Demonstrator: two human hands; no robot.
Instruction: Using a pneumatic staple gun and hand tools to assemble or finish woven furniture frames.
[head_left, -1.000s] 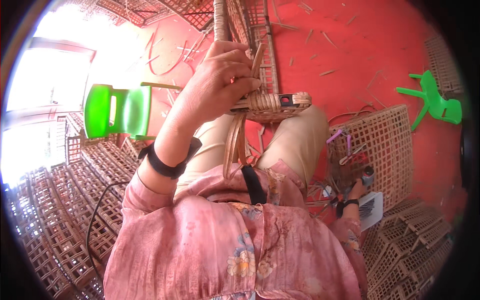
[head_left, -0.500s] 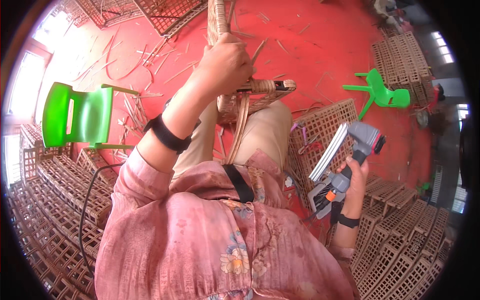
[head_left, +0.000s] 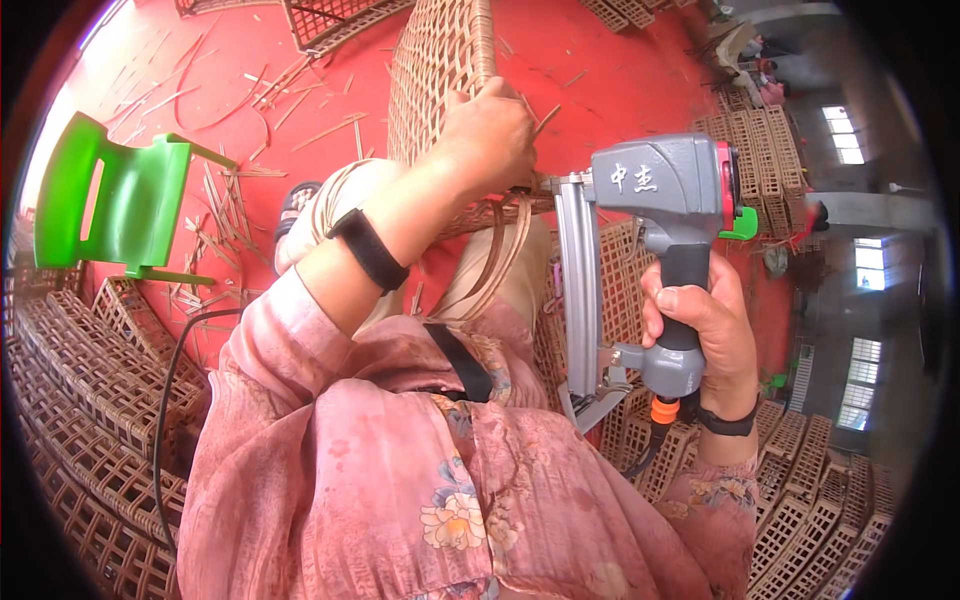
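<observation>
A woven rattan panel (head_left: 435,60) stands upright over my knees. My left hand (head_left: 490,135) grips its lower edge, where loose rattan strips (head_left: 495,265) curl down across my lap. My right hand (head_left: 700,320) is closed around the black handle of a grey pneumatic nail gun (head_left: 650,200). The gun's nose sits right beside my left hand at the panel's edge, and its long magazine hangs down past my right knee. An orange hose fitting (head_left: 658,412) shows under the handle.
A green plastic chair (head_left: 110,200) lies on the red floor at left, among scattered rattan strips (head_left: 250,100). Stacks of woven rattan baskets (head_left: 80,400) fill the lower left and the right side (head_left: 790,500). A black cable (head_left: 165,400) runs past my left arm.
My right hand has lifted the nail gun from low at my right side up to the panel's edge beside my left hand. The left hand keeps its grip on the panel.
</observation>
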